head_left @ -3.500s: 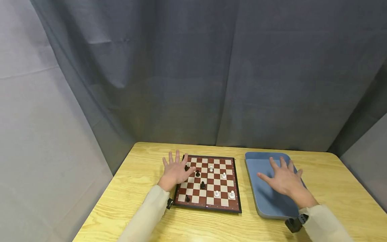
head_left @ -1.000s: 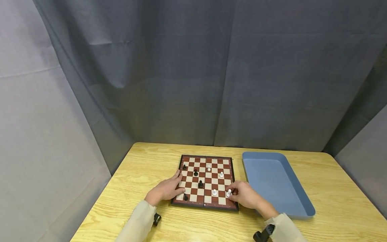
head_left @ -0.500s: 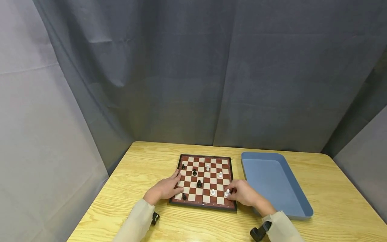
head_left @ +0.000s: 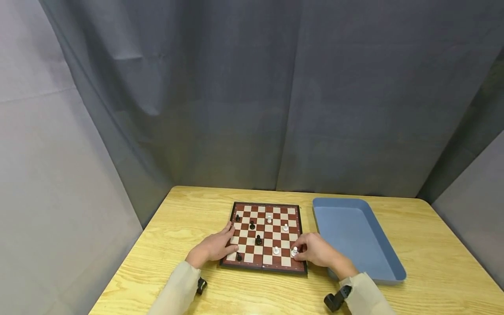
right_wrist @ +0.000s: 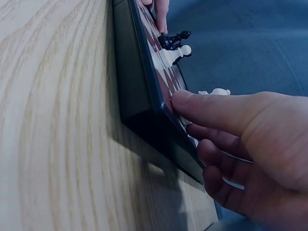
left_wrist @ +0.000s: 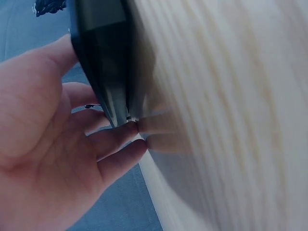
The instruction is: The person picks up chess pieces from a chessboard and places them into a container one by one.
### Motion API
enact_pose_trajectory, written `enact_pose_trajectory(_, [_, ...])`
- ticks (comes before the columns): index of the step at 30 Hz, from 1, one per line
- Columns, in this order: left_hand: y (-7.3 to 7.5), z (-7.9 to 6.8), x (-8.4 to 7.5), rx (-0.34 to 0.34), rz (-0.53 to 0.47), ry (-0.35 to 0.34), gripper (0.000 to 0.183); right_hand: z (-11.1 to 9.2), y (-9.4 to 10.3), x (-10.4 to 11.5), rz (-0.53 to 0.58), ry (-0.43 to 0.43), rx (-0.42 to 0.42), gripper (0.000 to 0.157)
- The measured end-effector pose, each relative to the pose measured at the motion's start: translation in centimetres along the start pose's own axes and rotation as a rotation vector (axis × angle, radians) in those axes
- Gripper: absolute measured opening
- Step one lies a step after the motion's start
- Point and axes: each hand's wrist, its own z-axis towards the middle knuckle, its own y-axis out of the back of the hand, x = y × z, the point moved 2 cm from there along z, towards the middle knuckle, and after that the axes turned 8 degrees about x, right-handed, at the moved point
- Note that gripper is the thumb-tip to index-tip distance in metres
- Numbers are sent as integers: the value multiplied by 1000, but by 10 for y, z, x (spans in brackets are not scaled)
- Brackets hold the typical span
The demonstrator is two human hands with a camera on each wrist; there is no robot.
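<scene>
A brown-and-white chessboard (head_left: 271, 236) lies on the table, black pieces on its left half and white ones on its right. My left hand (head_left: 211, 249) rests along the board's left edge with relaxed fingers; the left wrist view shows its thumb at the top edge and lower fingertips touching the table. My right hand (head_left: 318, 250) pinches a white pawn (head_left: 295, 250) at the front right corner between thumb and index finger. In the right wrist view the thumb hides most of the pieces behind it. Near the left thumb stands a black chess piece (head_left: 239, 257).
Right of the board lies a shallow blue tray (head_left: 387, 243), partly behind my right forearm. Other white pawns (head_left: 276, 250) and black pieces (head_left: 258, 239) stand on the board. Grey curtains (head_left: 228, 109) hang behind the wooden table (head_left: 256, 293).
Both hands, first spread above the board and tray, have come down: the left onto the board's left edge, the right around the white pawn. Over the last second they barely moved.
</scene>
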Motion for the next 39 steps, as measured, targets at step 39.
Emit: enact_pose_trajectory(39, [0, 0, 2, -8, 5, -12, 73, -4, 3, -1, 126, 74, -33, 5])
